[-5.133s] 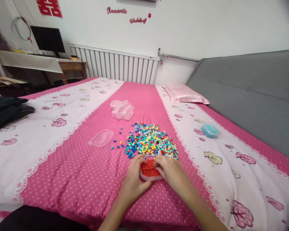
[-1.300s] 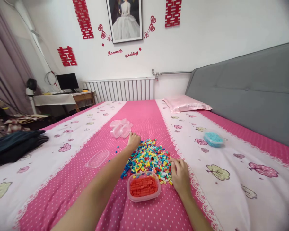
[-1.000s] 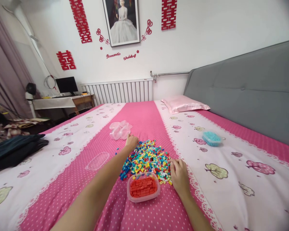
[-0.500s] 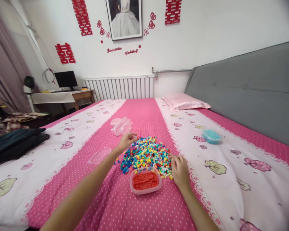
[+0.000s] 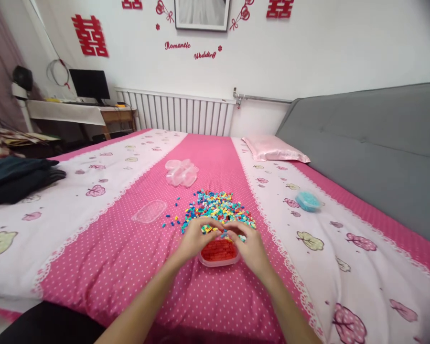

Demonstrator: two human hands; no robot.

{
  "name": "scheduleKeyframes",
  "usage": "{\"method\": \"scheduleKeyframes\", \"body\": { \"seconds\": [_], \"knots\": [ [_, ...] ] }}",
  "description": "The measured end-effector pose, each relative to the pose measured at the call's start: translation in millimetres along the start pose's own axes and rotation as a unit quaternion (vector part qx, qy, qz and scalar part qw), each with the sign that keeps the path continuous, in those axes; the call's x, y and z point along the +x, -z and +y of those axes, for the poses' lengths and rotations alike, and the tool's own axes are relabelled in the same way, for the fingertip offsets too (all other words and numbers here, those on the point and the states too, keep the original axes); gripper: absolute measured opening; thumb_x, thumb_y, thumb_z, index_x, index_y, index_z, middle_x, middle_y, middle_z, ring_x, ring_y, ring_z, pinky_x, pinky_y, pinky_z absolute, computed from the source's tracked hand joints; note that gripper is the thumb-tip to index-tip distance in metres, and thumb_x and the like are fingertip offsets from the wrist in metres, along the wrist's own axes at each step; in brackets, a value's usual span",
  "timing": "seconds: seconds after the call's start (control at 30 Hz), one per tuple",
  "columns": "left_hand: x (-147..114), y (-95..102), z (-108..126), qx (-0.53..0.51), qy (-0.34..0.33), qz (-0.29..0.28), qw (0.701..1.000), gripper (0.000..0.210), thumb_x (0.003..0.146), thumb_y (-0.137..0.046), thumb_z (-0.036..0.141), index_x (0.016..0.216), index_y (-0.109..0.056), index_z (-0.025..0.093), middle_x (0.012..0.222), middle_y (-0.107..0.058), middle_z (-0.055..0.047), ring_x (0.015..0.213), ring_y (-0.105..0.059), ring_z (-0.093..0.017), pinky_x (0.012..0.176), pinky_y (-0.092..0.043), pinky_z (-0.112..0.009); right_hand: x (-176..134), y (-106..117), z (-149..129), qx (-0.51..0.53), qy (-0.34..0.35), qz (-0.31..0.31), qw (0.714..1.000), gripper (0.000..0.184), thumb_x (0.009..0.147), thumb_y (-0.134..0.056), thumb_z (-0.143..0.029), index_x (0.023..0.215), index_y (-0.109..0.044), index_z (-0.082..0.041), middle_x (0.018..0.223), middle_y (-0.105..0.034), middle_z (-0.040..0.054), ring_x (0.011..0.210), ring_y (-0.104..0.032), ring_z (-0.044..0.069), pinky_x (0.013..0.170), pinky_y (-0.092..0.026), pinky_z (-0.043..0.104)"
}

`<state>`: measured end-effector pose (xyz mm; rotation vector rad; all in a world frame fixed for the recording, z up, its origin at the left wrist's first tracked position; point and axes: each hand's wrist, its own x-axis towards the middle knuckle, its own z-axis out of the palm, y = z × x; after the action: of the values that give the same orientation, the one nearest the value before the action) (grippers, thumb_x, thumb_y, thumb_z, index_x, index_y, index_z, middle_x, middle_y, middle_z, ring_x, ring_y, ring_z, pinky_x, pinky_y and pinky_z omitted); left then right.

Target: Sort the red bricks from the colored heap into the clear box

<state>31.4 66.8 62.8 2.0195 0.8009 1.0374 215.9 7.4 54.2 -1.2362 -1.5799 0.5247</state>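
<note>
My left hand [image 5: 198, 235] and my right hand [image 5: 249, 242] meet fingertip to fingertip above a clear plastic box [image 5: 219, 263]. Both are closed in a pinch around a small red toy brick, mostly hidden by the fingers. Inside the box, red bricks [image 5: 219, 251] lie packed in rows. Just beyond my hands spreads a pile of small mixed-colour bricks [image 5: 218, 205], blue, yellow, green, red and white. A few loose bricks lie to its left.
A clear lid [image 5: 150, 211] lies left of the pile, and several clear pinkish containers [image 5: 181, 172] sit behind it. On the right stands a box of light-blue pieces [image 5: 308, 201]. Farther back are a pink pillow [image 5: 274, 148] and the grey headboard [image 5: 365, 124]. Dark clothing [image 5: 19, 179] lies at left.
Both hands have left the two sides of the pile and come together over the box of red bricks. Several bricks now lie scattered left of the pile. The view has tilted down.
</note>
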Motion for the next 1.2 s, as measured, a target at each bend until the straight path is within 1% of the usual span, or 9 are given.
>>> {"method": "scheduleKeyframes", "body": {
  "seconds": [0.13, 0.27, 0.4, 0.47, 0.53, 0.67, 0.8, 0.93, 1.2],
  "knots": [
    [-1.9, -7.0, 0.1, 0.036, -0.017, 0.011, 0.999, 0.009, 0.084, -0.072, 0.028, 0.08, -0.078, 0.024, 0.089, -0.079, -0.003, 0.088, -0.07, -0.021, 0.09, -0.05, -0.035, -3.9, -8.6, -2.0, 0.03, -0.035, -0.028, 0.999, 0.022, 0.089, -0.058, -0.032, 0.1, -0.071, -0.02, 0.096, -0.079, 0.0078, 0.087, -0.076, 0.022, 0.081, -0.061, 0.035],
    [-13.2, -8.3, 2.1, 0.098, 0.005, 0.025, 0.995, 0.009, 0.085, -0.071, 0.029, 0.083, -0.079, 0.026, 0.085, -0.078, -0.002, 0.088, -0.066, -0.023, 0.097, -0.044, -0.04, -6.1, -3.6, 0.2, 0.001, -0.051, -0.049, 0.997, 0.016, 0.085, -0.06, -0.026, 0.095, -0.071, -0.021, 0.093, -0.079, 0.0072, 0.082, -0.076, 0.022, 0.078, -0.06, 0.035],
    [-32.1, -4.6, 12.8, 0.135, 0.02, 0.019, 0.99, 0.016, 0.091, -0.067, 0.035, 0.1, -0.077, 0.027, 0.103, -0.077, -0.003, 0.101, -0.064, -0.025, 0.101, -0.042, -0.044, -9.8, 2.6, -11.3, -0.066, -0.047, -0.092, 0.992, 0.022, 0.082, -0.058, -0.011, 0.088, -0.074, -0.025, 0.089, -0.08, 0.0033, 0.083, -0.074, 0.023, 0.081, -0.052, 0.035],
    [-41.8, -3.9, 17.5, 0.149, 0.013, -0.006, 0.989, 0.026, 0.09, -0.07, 0.039, 0.112, -0.072, 0.025, 0.12, -0.072, -0.005, 0.114, -0.061, -0.027, 0.105, -0.042, -0.044, -11.1, 2.9, -20.6, -0.134, -0.049, -0.125, 0.982, 0.026, 0.082, -0.056, -0.007, 0.088, -0.074, -0.025, 0.088, -0.079, 0.0033, 0.083, -0.073, 0.023, 0.077, -0.048, 0.033],
    [-49.6, -5.0, 18.8, 0.163, 0.001, -0.024, 0.986, 0.048, 0.086, -0.076, 0.046, 0.127, -0.063, 0.024, 0.134, -0.063, -0.008, 0.125, -0.055, -0.029, 0.109, -0.041, -0.046, -11.5, 1.6, -29.6, -0.222, -0.051, -0.159, 0.961, 0.027, 0.086, -0.053, -0.006, 0.09, -0.073, -0.024, 0.09, -0.079, 0.0044, 0.083, -0.073, 0.023, 0.072, -0.044, 0.03],
    [-56.6, -9.4, 15.2, 0.188, -0.015, -0.033, 0.981, 0.079, 0.079, -0.081, 0.052, 0.144, -0.045, 0.025, 0.144, -0.054, -0.011, 0.135, -0.047, -0.031, 0.115, -0.038, -0.051, -11.9, -0.9, -40.9, -0.308, -0.041, -0.177, 0.934, 0.028, 0.094, -0.048, -0.007, 0.097, -0.072, -0.022, 0.097, -0.078, 0.0044, 0.088, -0.072, 0.022, 0.071, -0.04, 0.028],
    [-56.8, -11.1, 17.6, 0.237, -0.007, -0.059, 0.97, 0.072, 0.074, -0.086, 0.048, 0.133, -0.053, 0.023, 0.141, -0.056, -0.011, 0.134, -0.048, -0.033, 0.113, -0.039, -0.054, -13.3, -0.3, -46.2, -0.326, -0.044, -0.169, 0.929, 0.027, 0.097, -0.048, -0.008, 0.102, -0.071, -0.022, 0.105, -0.077, 0.004, 0.094, -0.071, 0.021, 0.073, -0.039, 0.027],
    [-57.6, -12.2, 22.9, 0.282, -0.012, -0.079, 0.956, 0.071, 0.068, -0.091, 0.044, 0.125, -0.057, 0.022, 0.141, -0.057, -0.01, 0.134, -0.047, -0.035, 0.113, -0.037, -0.057, -12.4, -0.6, -50.1, -0.365, -0.071, -0.184, 0.91, 0.023, 0.098, -0.052, -0.013, 0.101, -0.071, -0.025, 0.097, -0.078, 0.0033, 0.088, -0.072, 0.02, 0.068, -0.037, 0.028],
    [-61.8, -13.0, 20.1, 0.325, -0.018, -0.082, 0.942, 0.057, 0.076, -0.086, 0.041, 0.123, -0.06, 0.02, 0.145, -0.056, -0.011, 0.137, -0.044, -0.036, 0.113, -0.036, -0.058, -7.8, -2.2, -51.7, -0.395, -0.098, -0.175, 0.896, 0.022, 0.096, -0.055, -0.012, 0.101, -0.072, -0.026, 0.093, -0.078, 0.0039, 0.086, -0.072, 0.022, 0.067, -0.038, 0.029]
  ]
}}
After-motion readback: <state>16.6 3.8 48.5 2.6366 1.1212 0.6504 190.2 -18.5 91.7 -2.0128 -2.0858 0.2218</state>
